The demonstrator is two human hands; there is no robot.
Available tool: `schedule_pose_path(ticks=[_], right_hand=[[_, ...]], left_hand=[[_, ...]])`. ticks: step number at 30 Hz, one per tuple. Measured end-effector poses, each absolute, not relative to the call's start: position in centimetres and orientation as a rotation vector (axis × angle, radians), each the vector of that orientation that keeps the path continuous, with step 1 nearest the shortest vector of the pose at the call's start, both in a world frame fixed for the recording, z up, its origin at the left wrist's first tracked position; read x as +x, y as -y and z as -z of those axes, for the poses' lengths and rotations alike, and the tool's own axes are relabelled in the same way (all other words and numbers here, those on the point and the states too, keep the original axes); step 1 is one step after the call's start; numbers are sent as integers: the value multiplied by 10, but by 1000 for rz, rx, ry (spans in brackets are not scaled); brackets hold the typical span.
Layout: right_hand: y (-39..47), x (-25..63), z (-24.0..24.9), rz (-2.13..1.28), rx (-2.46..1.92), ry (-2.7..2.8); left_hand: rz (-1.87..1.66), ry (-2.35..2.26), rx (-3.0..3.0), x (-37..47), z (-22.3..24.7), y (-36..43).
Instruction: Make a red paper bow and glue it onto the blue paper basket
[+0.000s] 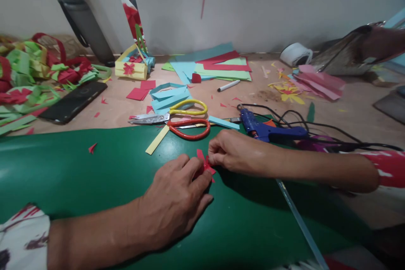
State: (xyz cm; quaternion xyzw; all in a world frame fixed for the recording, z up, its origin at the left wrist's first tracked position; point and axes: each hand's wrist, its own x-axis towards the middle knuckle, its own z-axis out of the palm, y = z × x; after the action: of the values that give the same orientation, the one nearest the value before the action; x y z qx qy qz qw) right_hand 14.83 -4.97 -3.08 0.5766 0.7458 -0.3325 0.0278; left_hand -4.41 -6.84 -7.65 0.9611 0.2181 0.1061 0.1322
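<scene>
On the green mat (104, 177) lies a small red paper flower (206, 164). My left hand (180, 194) rests over its left side, with closed fingers pressing on it. From the right, the pinched fingertips of my right hand (234, 154) touch the flower's centre; those fingers partly hide it. Scissors (190, 129) with a yellow and a red handle lie just beyond, blades pointing left, over a pale yellow strip (157, 140). A blue glue gun (268, 128) lies behind my right forearm. A clear glue stick (300, 215) sits near that forearm.
Behind the mat lie a black phone (74, 102), a marker (228, 86), stacked coloured paper (218, 67) and a yellow paper basket (130, 69). Paper baskets heap up at the left (31, 71). Black cables (332, 126) run right; a tape roll (296, 54) stands near the wall.
</scene>
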Motion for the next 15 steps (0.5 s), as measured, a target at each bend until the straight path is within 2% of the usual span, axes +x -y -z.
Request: schedule_pose_path(ticks=[7,12,15], right_hand=[[51,152,29,996,1837,-2431],[72,163,37,681,1775,-2730],[88,168,48,337,1592,-2846]], left_hand=[[-293,-646,2778,-44,76,69],[-310,-644,2788,-44,77,68],[-310,-644,2795,-44,77,68]])
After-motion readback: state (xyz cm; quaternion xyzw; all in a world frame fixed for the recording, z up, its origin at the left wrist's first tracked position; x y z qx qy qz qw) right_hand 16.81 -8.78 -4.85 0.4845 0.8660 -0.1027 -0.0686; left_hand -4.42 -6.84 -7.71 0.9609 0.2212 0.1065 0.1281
